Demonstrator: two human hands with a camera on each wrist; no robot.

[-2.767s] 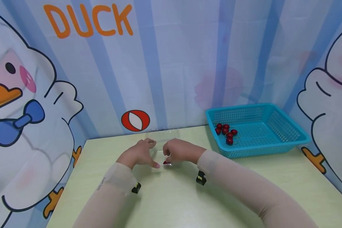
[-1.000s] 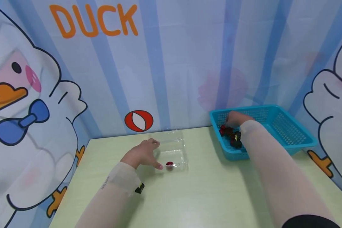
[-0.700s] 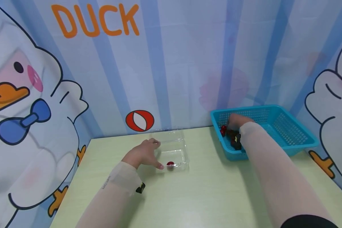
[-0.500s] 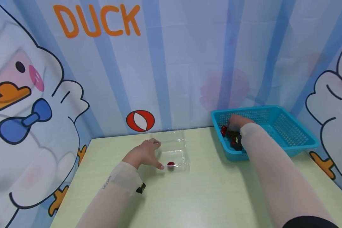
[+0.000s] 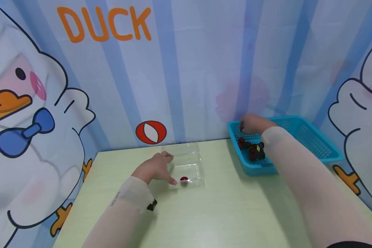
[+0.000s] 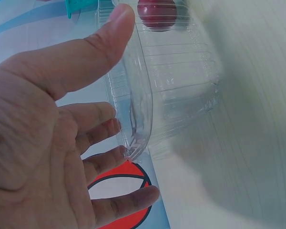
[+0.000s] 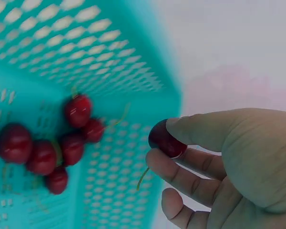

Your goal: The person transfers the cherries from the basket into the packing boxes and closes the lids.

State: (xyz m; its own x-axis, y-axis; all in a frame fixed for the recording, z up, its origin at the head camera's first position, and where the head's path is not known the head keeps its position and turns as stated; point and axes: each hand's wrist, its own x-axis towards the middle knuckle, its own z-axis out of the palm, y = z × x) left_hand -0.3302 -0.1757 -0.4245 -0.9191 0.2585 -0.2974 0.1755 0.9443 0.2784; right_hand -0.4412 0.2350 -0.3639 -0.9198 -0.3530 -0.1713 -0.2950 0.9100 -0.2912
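My right hand (image 5: 250, 124) hovers above the near-left corner of a turquoise basket (image 5: 313, 144) and pinches a dark red cherry (image 7: 164, 139) between thumb and fingers. Several more cherries (image 7: 52, 148) lie on the basket floor (image 5: 250, 147). My left hand (image 5: 156, 167) rests with straight fingers against the left side of a clear plastic clamshell box (image 5: 187, 165); its thumb (image 6: 93, 45) lies along the box's wall (image 6: 148, 100). One cherry (image 5: 184, 179) sits in the box's near corner (image 6: 156, 13).
A pale green table (image 5: 223, 213) carries everything. A curtain (image 5: 186, 69) with duck pictures closes off the back and both sides. The basket stands at the table's far right, against the curtain.
My right hand left the box, went into the basket and has now risen out of it with a cherry pinched in its fingers. My left hand has stayed at the box.
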